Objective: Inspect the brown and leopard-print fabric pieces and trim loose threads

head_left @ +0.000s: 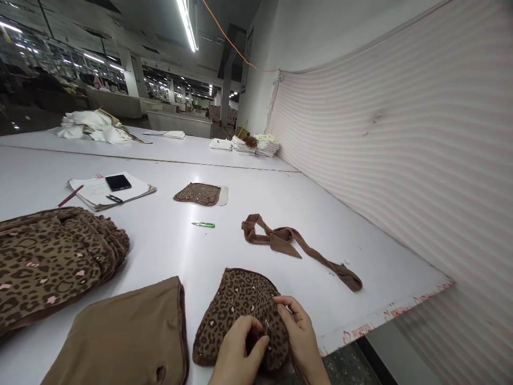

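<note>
Handling leopard-print piece [236,297] on table [152,251], near side, prob. for support; pinching its R side w/ RH [301,334], prob. to steady it; resting LH [238,350] on top, can't tell if gripping; w/ green snips [206,225] lying beyond, prob. for elbow room

A brown leopard-print cloth [239,299] lies near six o'clock in the view, printed side up, with dark spots and scattered small pink marks. A dark brown edge borders it. Its corner points toward eleven o'clock; its surface puckers into folds toward four o'clock. Part toward six o'clock is hidden.
</note>
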Motion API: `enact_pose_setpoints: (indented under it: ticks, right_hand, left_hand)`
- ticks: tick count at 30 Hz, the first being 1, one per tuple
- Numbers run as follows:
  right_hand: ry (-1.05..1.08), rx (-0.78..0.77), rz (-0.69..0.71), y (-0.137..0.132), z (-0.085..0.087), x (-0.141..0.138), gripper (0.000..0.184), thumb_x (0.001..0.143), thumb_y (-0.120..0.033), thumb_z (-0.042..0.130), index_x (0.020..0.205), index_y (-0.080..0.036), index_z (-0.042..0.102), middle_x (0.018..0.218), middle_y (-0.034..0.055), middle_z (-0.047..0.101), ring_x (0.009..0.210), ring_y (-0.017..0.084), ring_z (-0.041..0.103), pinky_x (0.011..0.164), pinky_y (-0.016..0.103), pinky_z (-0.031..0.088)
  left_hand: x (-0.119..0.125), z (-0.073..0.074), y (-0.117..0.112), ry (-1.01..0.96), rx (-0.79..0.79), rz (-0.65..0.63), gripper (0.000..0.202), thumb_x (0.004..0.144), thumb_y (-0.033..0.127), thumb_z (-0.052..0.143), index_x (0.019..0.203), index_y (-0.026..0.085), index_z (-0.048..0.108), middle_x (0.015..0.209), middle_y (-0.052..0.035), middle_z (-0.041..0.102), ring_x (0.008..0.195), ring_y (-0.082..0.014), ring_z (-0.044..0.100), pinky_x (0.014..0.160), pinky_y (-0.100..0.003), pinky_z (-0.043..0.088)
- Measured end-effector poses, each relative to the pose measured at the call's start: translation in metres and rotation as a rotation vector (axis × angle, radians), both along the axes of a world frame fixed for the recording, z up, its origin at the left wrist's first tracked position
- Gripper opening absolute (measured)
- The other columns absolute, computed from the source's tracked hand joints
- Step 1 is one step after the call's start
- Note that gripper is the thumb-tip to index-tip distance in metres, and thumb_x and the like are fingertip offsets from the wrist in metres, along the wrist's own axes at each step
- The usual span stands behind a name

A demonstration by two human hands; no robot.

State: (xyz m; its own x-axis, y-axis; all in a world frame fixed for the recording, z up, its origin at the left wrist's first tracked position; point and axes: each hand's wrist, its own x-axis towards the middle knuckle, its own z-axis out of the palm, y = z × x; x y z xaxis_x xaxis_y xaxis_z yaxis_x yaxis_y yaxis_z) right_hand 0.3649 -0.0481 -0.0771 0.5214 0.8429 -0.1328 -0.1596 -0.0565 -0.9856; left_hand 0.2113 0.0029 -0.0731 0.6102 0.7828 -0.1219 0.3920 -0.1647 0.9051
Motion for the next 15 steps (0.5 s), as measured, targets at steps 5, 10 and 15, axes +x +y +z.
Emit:
enact_pose_setpoints:
  ticks: [5, 10, 15]
  right_hand:
    - [0.037, 0.026, -0.032, 0.007, -0.005, -0.004, 0.029, 0.079, -0.049, 0.064, 0.095, -0.025, 0.062, 0.096, 0.0017, 0.068, 0.095, 0.021, 0.062, 0.085, 0.032, 0.048]
    - [-0.008, -0.022, -0.055, 0.009, -0.008, 0.004, 0.032, 0.08, -0.05, 0.063, 0.097, -0.024, 0.061, 0.101, 0.0039, 0.068, 0.1, 0.023, 0.061, 0.087, 0.033, 0.048]
    - [-0.083, -0.104, 0.034, -0.001, -0.005, 0.007, 0.034, 0.082, -0.047, 0.061, 0.107, -0.024, 0.059, 0.11, 0.0052, 0.066, 0.102, 0.023, 0.061, 0.088, 0.034, 0.048]
  left_hand:
    - [0.003, -0.012, 0.002, 0.143, 0.079, 0.015, 0.013, 0.069, 0.013, 0.054, 0.08, 0.019, 0.056, 0.094, -0.0091, 0.061, 0.094, -0.0273, 0.054, 0.084, -0.037, 0.038]
    - [-0.004, -0.018, 0.006, 0.142, 0.122, 0.033, 0.01, 0.075, 0.012, 0.05, 0.075, 0.02, 0.056, 0.087, -0.0065, 0.063, 0.088, -0.0237, 0.057, 0.08, -0.034, 0.041]
    - [-0.007, -0.017, 0.005, 0.092, 0.169, 0.029, 0.018, 0.087, 0.019, 0.045, 0.074, 0.02, 0.057, 0.084, -0.0048, 0.065, 0.086, -0.0218, 0.061, 0.078, -0.033, 0.043]
